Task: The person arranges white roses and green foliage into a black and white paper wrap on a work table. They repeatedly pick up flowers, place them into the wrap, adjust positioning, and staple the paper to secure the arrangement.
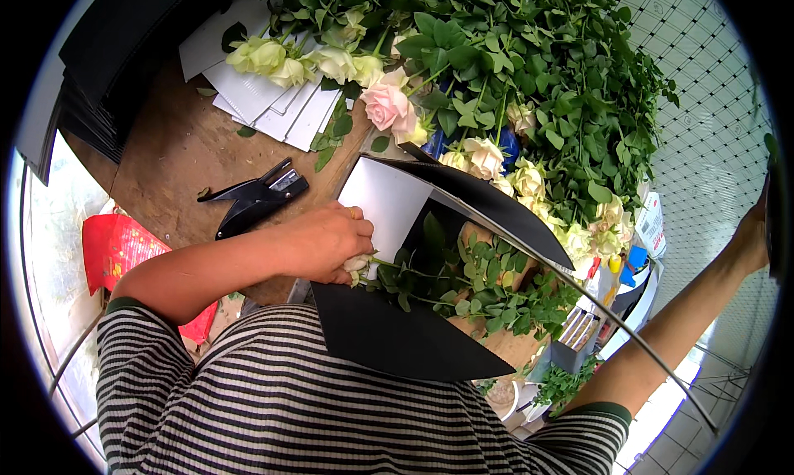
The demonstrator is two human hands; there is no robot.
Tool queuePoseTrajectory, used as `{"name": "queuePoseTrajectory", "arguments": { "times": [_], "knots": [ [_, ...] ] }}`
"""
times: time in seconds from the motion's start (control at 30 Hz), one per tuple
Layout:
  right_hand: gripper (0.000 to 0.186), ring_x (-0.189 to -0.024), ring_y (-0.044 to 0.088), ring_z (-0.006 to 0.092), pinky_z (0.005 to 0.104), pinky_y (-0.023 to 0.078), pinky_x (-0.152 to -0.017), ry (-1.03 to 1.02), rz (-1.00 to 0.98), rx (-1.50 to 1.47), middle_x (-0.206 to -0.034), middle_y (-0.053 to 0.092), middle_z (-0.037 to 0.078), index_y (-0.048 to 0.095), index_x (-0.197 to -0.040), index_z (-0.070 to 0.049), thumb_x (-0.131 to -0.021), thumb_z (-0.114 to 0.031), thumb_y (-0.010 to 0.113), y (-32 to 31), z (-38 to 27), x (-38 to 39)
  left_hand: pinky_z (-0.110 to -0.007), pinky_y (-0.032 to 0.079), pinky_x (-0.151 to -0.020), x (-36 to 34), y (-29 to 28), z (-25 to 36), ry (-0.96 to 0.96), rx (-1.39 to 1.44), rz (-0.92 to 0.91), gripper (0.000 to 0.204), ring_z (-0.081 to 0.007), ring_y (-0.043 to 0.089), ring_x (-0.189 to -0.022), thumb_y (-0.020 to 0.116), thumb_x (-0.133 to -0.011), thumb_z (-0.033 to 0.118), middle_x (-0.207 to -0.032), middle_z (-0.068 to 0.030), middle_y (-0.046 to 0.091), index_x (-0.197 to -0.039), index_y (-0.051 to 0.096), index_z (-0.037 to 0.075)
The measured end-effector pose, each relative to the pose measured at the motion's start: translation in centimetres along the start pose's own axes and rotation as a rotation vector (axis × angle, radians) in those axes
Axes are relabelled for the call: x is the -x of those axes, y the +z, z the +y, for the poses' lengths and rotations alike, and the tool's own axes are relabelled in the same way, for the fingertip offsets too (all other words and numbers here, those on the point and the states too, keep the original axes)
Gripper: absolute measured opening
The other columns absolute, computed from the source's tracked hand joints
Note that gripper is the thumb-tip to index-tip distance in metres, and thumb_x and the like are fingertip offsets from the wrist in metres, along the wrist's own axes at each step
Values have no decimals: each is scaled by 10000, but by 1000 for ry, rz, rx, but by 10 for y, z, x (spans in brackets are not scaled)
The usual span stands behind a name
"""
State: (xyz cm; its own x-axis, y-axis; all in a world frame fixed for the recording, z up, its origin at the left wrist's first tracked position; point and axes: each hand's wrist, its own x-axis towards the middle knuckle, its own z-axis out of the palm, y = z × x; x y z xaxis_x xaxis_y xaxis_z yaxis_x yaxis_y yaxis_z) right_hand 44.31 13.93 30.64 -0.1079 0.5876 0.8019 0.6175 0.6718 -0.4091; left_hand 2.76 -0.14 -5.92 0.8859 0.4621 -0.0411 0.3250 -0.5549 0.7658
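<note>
My left hand (331, 242), a ring on one finger, is closed around a pale rose (358, 268) just under the bloom. The leafy stem runs right from it, lying between the raised flaps of a black wrapping sheet (405, 330). A white card (385, 202) lines the wrapping beside my fingers. My right arm stretches far to the right, where my right hand (754, 231) meets the dark rim of the picture; its fingers are hidden. A black stapler (260, 195) rests on the wooden table, left of my left hand.
A large heap of leafy roses (529, 86) covers the far side, a pink rose (387, 107) at its edge. White cards (273, 103) lie beneath pale blooms. Black sheets (91, 70) are stacked far left; a red wrapper (120, 248) sits below. A thin rod (637, 334) crosses the right.
</note>
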Motion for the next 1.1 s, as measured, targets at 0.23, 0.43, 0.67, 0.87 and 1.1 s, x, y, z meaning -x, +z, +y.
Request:
{"name": "queuePoseTrajectory", "arguments": {
  "times": [0.23, 0.43, 0.67, 0.87, 1.1],
  "knots": [
    [241, -875, 563, 229, 358, 438, -798, 301, -332, 266, -963, 612, 94, 572, -1089, 2, -927, -177, 556, -63, -54, 95, -405, 449, -887, 4, 5, -4, -5, 75, 50, 494, -288, 534, -1033, 809, -643, 225, -1008, -76, 600, -1072, 630, 58],
    [292, -771, 568, 189, 310, 439, -682, 767, -965, 231, -913, 620, 87, 585, -1096, 25, -897, -188, 599, -56, -89, 211, -393, 461, -880, 14, 5, -1, -37, 92, 146, 461, -294, 532, -1023, 818, -656, 195, -1016, -79, 577, -1067, 640, 83],
    [233, -706, 580, 138, 264, 446, -621, 957, -894, -253, -848, 637, 70, 650, -981, 20, -851, -171, 627, 42, -68, 287, -388, 473, -729, 27, -5, 4, -197, 156, 66, 448, -268, 597, -843, 777, -723, 193, -905, -78, 585, -1154, 667, 134],
    [99, -731, 532, 401, 391, 451, -661, 691, -1284, -173, -815, 532, 201, 553, -943, 29, -884, -49, 563, 158, -90, 297, -399, 466, -633, 29, -4, 5, -302, 286, 8, 429, -277, 611, -667, 740, -784, 211, -712, -95, 616, -1201, 653, 159],
    [94, -796, 615, 286, 393, 512, -658, 185, -1066, 67, -828, 588, 67, 598, -933, -105, -843, -111, 625, 228, -65, 367, -378, 439, -583, 32, -1, 0, -288, 416, 22, 437, -256, 572, -584, 726, -819, 224, -636, -100, 585, -1237, 633, 137]
  ]
}}
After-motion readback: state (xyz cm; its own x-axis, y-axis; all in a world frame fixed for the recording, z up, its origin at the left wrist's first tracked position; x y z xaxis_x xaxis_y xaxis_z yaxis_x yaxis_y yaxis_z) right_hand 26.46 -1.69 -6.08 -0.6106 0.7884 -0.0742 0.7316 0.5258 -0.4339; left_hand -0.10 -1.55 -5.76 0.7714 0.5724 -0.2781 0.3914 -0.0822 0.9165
